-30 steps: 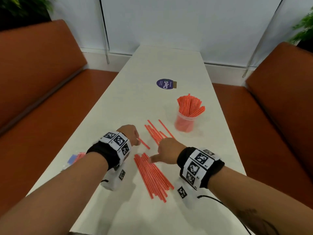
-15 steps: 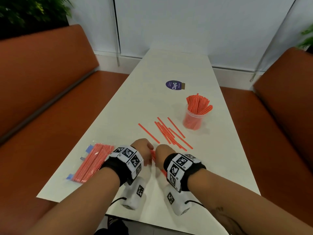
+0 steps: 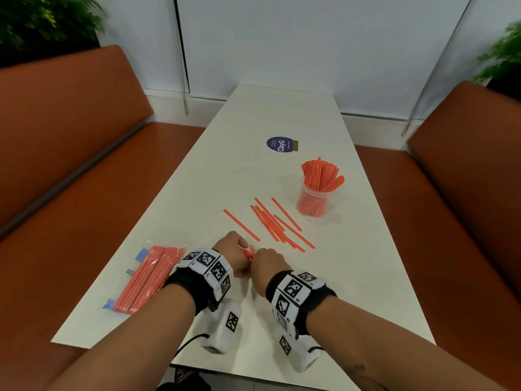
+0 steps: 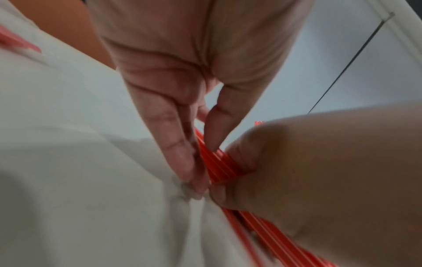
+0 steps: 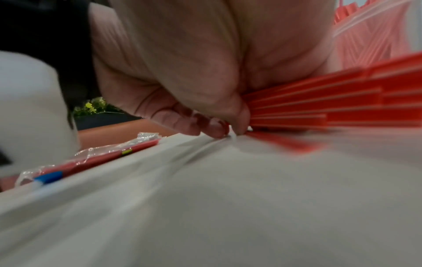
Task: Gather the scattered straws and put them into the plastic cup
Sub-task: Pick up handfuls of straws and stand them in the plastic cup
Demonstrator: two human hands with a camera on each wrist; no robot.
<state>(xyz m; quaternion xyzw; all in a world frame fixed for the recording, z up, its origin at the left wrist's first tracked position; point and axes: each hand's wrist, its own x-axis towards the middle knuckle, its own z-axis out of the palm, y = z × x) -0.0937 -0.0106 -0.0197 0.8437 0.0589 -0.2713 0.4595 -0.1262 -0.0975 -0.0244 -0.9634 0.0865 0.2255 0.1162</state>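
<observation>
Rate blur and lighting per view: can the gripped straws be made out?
Head: evenly lit, sharp; hands hide most of the bundle of straws. Left wrist: soft, but straws show between left hand and right hand. Right wrist: heavy smear, straws streaked.

The table [image 3: 284, 114] has a smooth, matt off-white top, and the benches [image 3: 70, 142] at its long edges look like smooth orange-brown leatherette with a faint sheen. The loose straws [image 3: 277, 222] are thin orange-red plastic with fine pale stripes, and more stand in the cup [image 3: 312, 203] of clear, slightly frosted plastic near the right edge. By the left edge a pack of straws [image 3: 146, 277] lies in crinkly, glossy clear film.
</observation>
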